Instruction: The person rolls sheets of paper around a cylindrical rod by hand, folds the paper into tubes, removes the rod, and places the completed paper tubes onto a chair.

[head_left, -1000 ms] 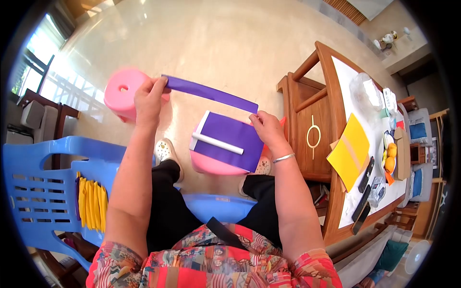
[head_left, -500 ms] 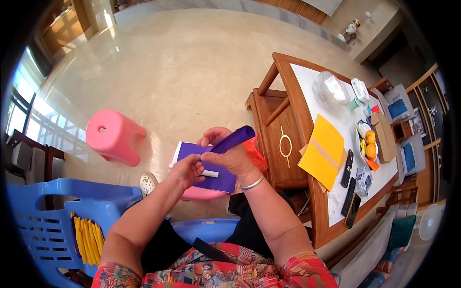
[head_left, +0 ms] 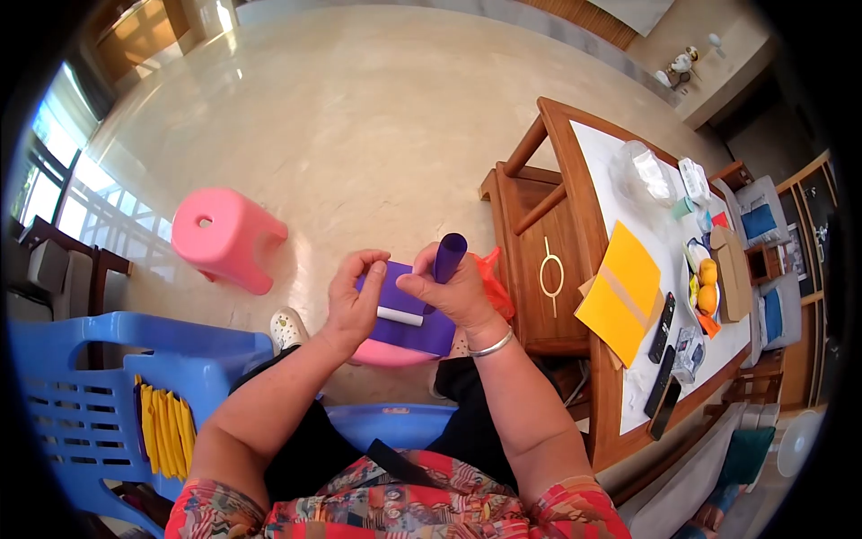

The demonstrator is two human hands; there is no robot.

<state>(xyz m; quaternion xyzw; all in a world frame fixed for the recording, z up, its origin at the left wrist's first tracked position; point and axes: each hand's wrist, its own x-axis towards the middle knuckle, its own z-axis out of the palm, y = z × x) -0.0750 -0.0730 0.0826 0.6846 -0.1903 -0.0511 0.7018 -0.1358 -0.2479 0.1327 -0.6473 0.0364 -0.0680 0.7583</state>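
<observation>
A purple sheet rolled into a tube (head_left: 452,253) stands up from my right hand (head_left: 456,295), which is closed around its lower part; a silver bangle circles that wrist. To its left is my left hand (head_left: 353,301), apart from the tube, with thumb and fingertips drawn together. Whether something small sits in that pinch cannot be made out. Below both hands lie flat purple sheets (head_left: 429,338) on a pink stool (head_left: 388,354), partly covered by the hands. On the sheets rests a short white roll (head_left: 400,316).
Right of me, a wooden table (head_left: 575,171) holds a yellow folder (head_left: 620,292), remotes, a phone, fruit and a plastic bowl. A red bag (head_left: 494,286) hangs near its base. Leftward are another pink stool (head_left: 229,235) and a blue chair (head_left: 81,359) holding yellow pieces.
My left hand has moved off the tube's lower end, leaving a gap between my hands. The tube has turned from slanting right to more upright in my right hand. The view has shifted slightly.
</observation>
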